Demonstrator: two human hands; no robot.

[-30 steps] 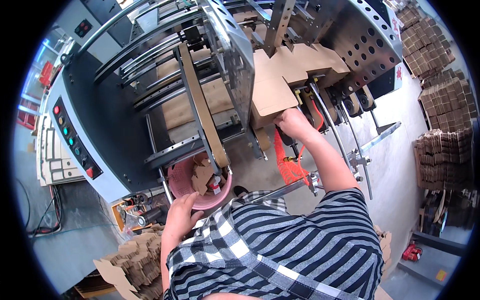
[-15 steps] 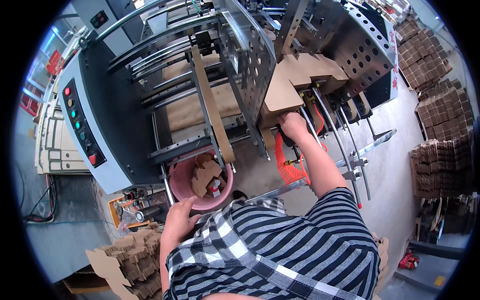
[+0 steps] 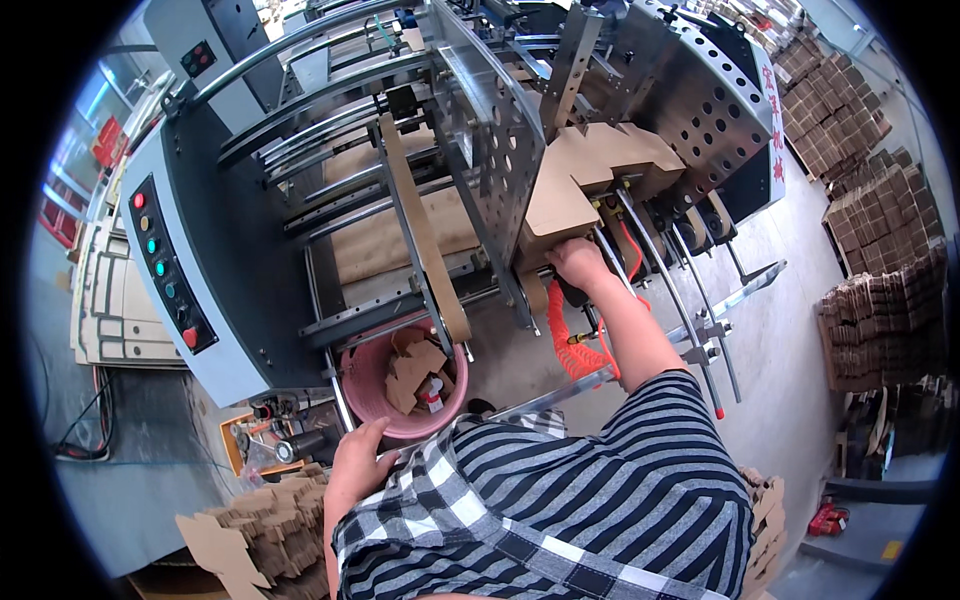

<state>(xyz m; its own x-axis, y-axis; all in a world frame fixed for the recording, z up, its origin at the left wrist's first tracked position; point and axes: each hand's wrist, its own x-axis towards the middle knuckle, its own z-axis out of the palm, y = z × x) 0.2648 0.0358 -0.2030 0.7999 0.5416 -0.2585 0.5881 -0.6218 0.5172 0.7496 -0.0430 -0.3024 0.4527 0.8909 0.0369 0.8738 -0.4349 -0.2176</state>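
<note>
A stack of flat brown die-cut cardboard blanks (image 3: pixel 600 165) lies in the machine's feed end, between perforated metal plates. At the stack's lower front edge, my right hand (image 3: pixel 578 264) is closed with its fingers curled in. What those fingers grip, if anything, is hidden under the hand. Orange coiled air hose (image 3: pixel 575 350) hangs just below that wrist. My left hand (image 3: pixel 358 462) is low at my side, fingers stretched and thumb apart, near the slanting metal bar (image 3: pixel 340 395) and the pink basket (image 3: pixel 447 412). I see nothing in it.
Cardboard scraps (image 3: pixel 415 375) fill part of the basket. A button panel (image 3: pixel 165 270) sits on the machine's left side. Piled cardboard blanks (image 3: pixel 285 530) stand at lower left, with tall stacks (image 3: pixel 880 320) along the right. Metal rods (image 3: pixel 680 290) jut toward me.
The whole view has shifted slightly, with the machine lower in the picture. My right hand remains at the stack's front edge, and my left hand sits a little lower.
</note>
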